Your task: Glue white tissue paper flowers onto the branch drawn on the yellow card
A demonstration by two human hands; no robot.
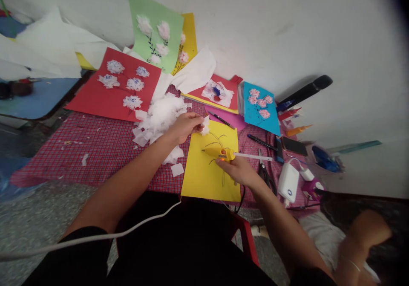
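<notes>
Pinched in the fingers of my left hand is a crumpled white tissue paper flower, at the upper left edge of a yellow sheet. My right hand grips a yellow hot glue gun over the sheet. Its nozzle points left, a small orange light glows on its body, and a white glue stick juts from its back. Thin curved stems are drawn on the yellow sheet, partly hidden by the glue gun. Loose white tissue pieces are heaped beside my left hand.
Finished flower sheets in red, green and blue surround the work. Scissors, a pen, a phone and a white power bank lie right. Another person's arm shows lower right. A white cable crosses in front.
</notes>
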